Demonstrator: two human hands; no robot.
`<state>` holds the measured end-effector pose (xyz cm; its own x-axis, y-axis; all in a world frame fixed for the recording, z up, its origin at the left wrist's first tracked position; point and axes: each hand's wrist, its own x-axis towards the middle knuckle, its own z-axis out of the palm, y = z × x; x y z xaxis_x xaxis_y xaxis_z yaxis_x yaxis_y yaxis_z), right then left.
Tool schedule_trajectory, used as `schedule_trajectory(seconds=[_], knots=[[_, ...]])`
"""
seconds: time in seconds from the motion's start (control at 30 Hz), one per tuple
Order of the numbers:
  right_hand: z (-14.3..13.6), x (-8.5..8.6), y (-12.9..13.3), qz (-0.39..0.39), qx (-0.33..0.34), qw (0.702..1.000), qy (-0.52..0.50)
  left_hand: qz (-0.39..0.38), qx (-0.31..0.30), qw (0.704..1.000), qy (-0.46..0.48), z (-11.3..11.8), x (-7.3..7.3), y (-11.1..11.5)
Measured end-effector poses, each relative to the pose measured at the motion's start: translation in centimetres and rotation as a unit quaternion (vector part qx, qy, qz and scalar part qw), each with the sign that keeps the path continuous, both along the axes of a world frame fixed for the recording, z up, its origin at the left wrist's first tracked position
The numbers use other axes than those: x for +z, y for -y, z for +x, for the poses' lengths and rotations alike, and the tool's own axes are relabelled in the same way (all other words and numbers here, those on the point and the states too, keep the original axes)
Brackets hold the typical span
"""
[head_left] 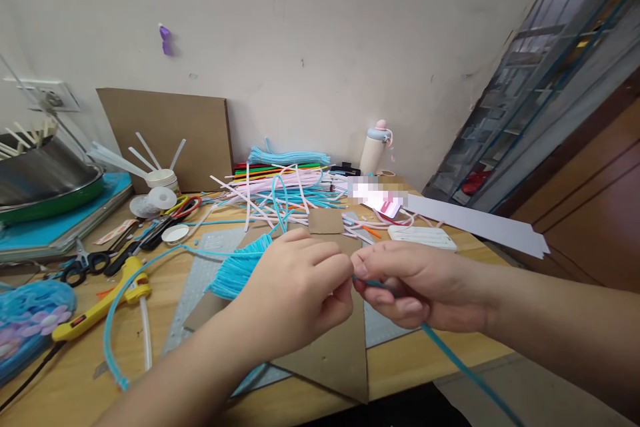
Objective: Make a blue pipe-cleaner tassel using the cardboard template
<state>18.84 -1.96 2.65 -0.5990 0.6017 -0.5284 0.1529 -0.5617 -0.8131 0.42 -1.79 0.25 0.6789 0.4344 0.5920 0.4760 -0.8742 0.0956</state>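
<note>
A blue fuzzy stem point(463, 363) runs from the lower right into my right hand point(425, 283), whose fingers are closed round it. My left hand point(305, 283) is closed and meets my right fingertips, pinching the same stem where the two touch. Behind my left hand lies a piece wound with rows of blue stem point(240, 270), partly hidden by that hand. From it a loose blue strand point(113, 320) loops out to the left. Brown cardboard point(335, 360) lies under my hands on a grey cutting mat point(187, 307).
A yellow glue gun point(90, 317), scissors point(83, 263) and a blue flowered piece point(35, 320) are at left. Colored stems point(280, 190) pile at the back, near a bottle point(374, 150). A phone point(383, 202) and white strip point(475, 220) lie at right.
</note>
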Motion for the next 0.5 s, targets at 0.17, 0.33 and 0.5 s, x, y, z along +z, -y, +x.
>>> schedule_trajectory(seconds=[0.17,0.33,0.5], knots=[[-0.2,-0.9,0.3,0.281,-0.022,0.955,0.092,0.020,0.044,0.997,0.062,0.6,-0.8,0.2],[1.5,-1.9,1.0,0.809,0.081,0.536,0.229,-0.239,0.044,0.964,0.109,1.1,-0.6,0.9],[3.4,-1.1,2.0,0.869,0.120,0.390,0.279,-0.243,0.043,0.966,0.071,0.9,0.5,1.9]])
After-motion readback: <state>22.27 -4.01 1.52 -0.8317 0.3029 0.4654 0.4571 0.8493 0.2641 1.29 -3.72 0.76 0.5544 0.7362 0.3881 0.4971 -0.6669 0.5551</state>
